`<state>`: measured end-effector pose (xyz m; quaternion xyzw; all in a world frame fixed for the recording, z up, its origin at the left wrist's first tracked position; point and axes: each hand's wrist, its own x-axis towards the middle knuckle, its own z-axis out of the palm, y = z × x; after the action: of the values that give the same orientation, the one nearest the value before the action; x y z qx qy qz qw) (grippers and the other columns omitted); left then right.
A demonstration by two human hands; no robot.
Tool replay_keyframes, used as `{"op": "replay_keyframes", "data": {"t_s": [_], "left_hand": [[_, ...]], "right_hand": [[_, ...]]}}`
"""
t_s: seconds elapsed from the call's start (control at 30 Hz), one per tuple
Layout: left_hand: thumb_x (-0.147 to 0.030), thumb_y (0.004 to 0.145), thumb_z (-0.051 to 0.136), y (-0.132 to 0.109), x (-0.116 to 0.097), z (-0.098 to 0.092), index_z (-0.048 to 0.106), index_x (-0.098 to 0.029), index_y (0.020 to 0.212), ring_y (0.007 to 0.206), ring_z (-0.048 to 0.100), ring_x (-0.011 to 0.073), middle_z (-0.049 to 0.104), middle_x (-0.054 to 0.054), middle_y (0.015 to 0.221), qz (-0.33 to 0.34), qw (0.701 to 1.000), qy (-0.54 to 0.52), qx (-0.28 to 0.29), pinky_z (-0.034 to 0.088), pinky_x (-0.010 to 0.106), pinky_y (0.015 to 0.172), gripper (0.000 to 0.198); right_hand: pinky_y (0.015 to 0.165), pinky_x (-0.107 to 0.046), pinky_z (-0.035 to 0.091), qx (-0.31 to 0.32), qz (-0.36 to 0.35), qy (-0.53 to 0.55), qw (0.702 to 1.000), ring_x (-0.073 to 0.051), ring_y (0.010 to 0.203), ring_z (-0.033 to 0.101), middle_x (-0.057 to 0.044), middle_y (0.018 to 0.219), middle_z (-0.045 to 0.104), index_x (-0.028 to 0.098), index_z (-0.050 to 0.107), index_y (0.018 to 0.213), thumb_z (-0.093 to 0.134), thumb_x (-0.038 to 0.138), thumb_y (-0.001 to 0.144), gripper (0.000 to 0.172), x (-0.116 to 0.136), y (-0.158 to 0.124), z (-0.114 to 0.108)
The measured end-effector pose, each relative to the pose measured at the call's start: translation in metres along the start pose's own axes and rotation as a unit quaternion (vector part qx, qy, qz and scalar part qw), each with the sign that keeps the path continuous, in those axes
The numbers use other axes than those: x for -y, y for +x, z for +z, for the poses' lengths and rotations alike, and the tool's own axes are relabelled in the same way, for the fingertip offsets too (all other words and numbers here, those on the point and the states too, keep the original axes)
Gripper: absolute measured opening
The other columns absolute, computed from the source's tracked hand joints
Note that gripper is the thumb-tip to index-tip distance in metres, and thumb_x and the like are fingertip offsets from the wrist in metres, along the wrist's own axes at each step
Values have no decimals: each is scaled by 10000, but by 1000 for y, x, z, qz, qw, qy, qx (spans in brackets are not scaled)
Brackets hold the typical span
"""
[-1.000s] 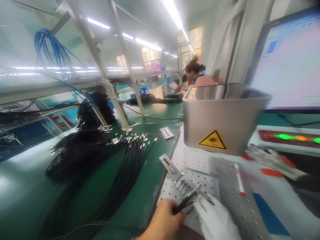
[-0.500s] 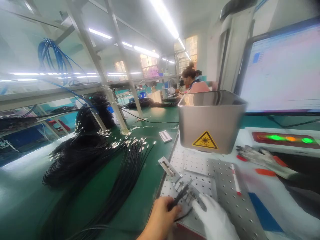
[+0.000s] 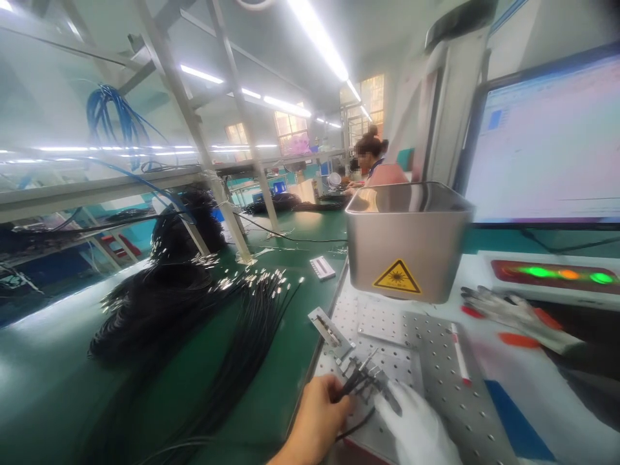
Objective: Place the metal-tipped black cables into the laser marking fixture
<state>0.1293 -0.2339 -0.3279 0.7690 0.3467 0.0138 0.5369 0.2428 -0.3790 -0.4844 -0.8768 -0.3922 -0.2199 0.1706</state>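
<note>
My left hand [image 3: 322, 413], bare, is closed with the fingers pinching a few black cables [image 3: 351, 385]. Their thin metal ends point up and to the right, over a small metal fixture [image 3: 371, 378] on the perforated plate [image 3: 453, 381]. On the fixture's right side, my right hand [image 3: 416, 423] in a white glove has its fingers closed around a dark grey part of it. The gloved fingertips are partly hidden. One black cable curves down from the fixture between both hands.
A steel box [image 3: 407, 242] with a laser warning label stands behind the plate. Bundled black cables [image 3: 252, 323] lie on the green table at left. A marker [image 3: 460, 355], work gloves [image 3: 520, 316] and a monitor [image 3: 547, 142] are at right. A person [image 3: 380, 161] sits farther back.
The view has shifted slightly. My left hand has turned a little, and the cable ends now sit closer over the fixture. My right hand stays beside it.
</note>
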Motion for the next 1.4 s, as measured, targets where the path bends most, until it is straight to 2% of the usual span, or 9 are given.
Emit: {"op": "replay_keyframes", "data": {"t_s": [0.2, 0.3, 0.57, 0.83, 1.0, 1.07, 1.2, 1.33, 1.4], "left_hand": [[-263, 744, 589, -13, -13, -3, 399, -207, 566, 593, 392, 114, 405, -52, 551, -3, 979, 199, -46, 232, 266, 556, 267], [-282, 726, 602, -15, -16, -4, 409, -206, 560, 608, 387, 119, 410, -46, 568, -9, 970, 237, -49, 229, 270, 565, 266], [-323, 697, 600, -14, -14, -3, 424, -212, 574, 626, 405, 141, 453, -22, 604, -18, 964, 263, -43, 227, 284, 583, 243], [-345, 659, 643, -10, -8, -1, 396, -210, 539, 599, 379, 126, 378, -43, 547, -33, 975, 218, -33, 223, 270, 550, 306], [-473, 657, 690, -11, -8, -1, 410, -208, 551, 552, 415, 121, 406, -52, 521, -49, 986, 162, -15, 275, 256, 534, 400], [-468, 663, 698, -11, -8, -1, 395, -206, 539, 513, 414, 110, 400, -59, 497, -47, 989, 143, -10, 279, 252, 521, 419], [-440, 688, 679, -7, -4, 0, 389, -220, 547, 440, 403, 104, 404, -65, 463, -56, 994, 90, 18, 266, 252, 466, 390], [-406, 688, 657, 0, 6, -3, 381, -218, 546, 492, 371, 103, 367, -64, 489, -16, 997, 79, 11, 236, 257, 484, 363], [-384, 706, 629, 5, 10, -7, 406, -204, 556, 559, 358, 105, 363, -57, 538, 25, 996, 86, -14, 243, 260, 526, 323]], "right_hand": [[692, -294, 572, -4, -83, -40, 996, -249, 966, 651, -10, 1176, 660, 398, 710, 1087, 556, 57, 726, 519, 5, -8, 5], [692, -297, 575, 16, -71, -63, 995, -252, 983, 648, -9, 1178, 659, 406, 706, 1089, 559, 59, 718, 528, 8, -8, 1], [707, -296, 565, 51, 24, 2, 998, -241, 916, 666, -65, 1132, 674, 310, 723, 1073, 551, 155, 898, 291, 15, 0, -12], [758, -322, 593, 62, -85, -26, 994, -262, 1065, 621, 51, 1199, 657, 359, 708, 1100, 511, -17, 754, 548, 21, 15, -59], [758, -346, 589, 84, -82, -73, 990, -298, 1064, 619, 58, 1155, 675, 385, 715, 1104, 558, -33, 722, 587, 28, 20, -59], [701, -343, 590, 94, -63, -68, 991, -294, 984, 647, 42, 1109, 691, 406, 713, 1109, 595, 13, 750, 545, 31, 21, -51], [606, -345, 585, 96, 54, -47, 993, -258, 733, 673, -45, 979, 706, 369, 764, 986, 585, 210, 879, 262, 34, 20, -34], [696, -298, 574, 88, 59, -21, 994, -228, 862, 673, -9, 1048, 700, 394, 746, 1033, 551, 221, 900, 293, 33, 21, -33], [676, -305, 572, 82, 102, -9, 991, -232, 838, 678, -51, 1039, 700, 341, 738, 1093, 480, 272, 946, 305, 32, 23, -37]]}}
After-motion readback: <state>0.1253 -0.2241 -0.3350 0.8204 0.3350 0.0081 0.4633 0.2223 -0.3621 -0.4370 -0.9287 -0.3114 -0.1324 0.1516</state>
